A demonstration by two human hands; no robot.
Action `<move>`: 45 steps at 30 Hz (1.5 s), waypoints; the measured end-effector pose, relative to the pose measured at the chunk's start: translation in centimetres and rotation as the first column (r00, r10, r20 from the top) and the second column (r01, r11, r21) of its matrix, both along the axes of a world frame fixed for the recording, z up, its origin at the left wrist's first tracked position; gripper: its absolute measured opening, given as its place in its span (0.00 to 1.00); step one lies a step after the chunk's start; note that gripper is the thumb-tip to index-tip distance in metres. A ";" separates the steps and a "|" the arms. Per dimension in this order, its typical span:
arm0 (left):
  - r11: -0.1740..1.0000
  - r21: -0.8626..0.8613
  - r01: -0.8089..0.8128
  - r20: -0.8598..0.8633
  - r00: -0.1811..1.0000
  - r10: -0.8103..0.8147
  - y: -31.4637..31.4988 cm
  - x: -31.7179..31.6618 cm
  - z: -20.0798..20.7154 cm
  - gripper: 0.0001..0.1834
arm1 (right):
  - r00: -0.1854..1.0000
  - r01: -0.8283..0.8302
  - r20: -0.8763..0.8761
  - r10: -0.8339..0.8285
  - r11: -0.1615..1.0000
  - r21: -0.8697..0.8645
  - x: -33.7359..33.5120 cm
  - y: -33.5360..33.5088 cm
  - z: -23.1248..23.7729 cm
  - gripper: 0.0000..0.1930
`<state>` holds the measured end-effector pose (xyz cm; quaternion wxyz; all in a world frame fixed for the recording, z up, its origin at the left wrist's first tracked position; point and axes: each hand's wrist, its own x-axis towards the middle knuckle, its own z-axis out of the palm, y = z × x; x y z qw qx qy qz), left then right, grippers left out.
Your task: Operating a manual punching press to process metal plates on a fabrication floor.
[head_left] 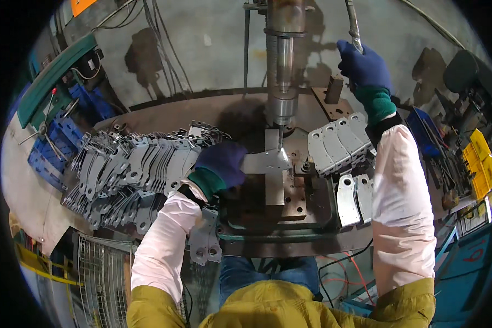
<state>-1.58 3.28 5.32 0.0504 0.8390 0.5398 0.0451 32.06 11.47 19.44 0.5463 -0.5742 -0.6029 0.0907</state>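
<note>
My left hand (222, 164), in a dark blue glove with a green cuff, grips the left end of a flat metal plate (262, 162). The plate lies across the steel fixture (275, 191), under the drill press spindle (285, 106); a thin bit comes down at the plate's right part. Whether the bit is in the metal I cannot tell. Raised at the upper right, my right hand (366, 68) is wrapped round the grey feed lever (353, 24) of the drill press. Beside my left wrist, similar plates (205, 240) overhang the table's front edge.
A large heap of metal plates (131, 164) covers the table's left side. Stacked plates (339, 143) stand right of the fixture, with a few more (355, 199) nearer me. Farther right are a blue bin (423, 136) and a yellow bin (480, 164). A wire basket (105, 273) stands lower left.
</note>
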 end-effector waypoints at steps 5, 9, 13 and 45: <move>0.997 0.081 0.010 0.011 1.000 -0.011 0.3 -0.1 -1.1 0.17 | 0.984 0.153 0.084 -0.158 0.986 0.062 0.1 1.6 -0.1 0.31; 0.997 0.081 0.017 0.007 1.000 -0.018 0.6 -0.4 -1.3 0.17 | 0.970 0.219 0.094 -0.226 0.972 0.079 -1.1 2.0 0.1 0.32; 0.997 0.077 -0.013 -0.011 1.000 0.014 0.1 0.1 -1.1 0.21 | 0.955 0.276 0.071 -0.288 0.951 0.142 -1.6 3.0 0.4 0.31; 0.971 0.211 0.110 -0.047 0.994 -0.102 -0.4 -0.7 -2.3 0.40 | 0.950 0.282 0.031 -0.310 0.899 0.336 -1.6 5.3 0.3 0.24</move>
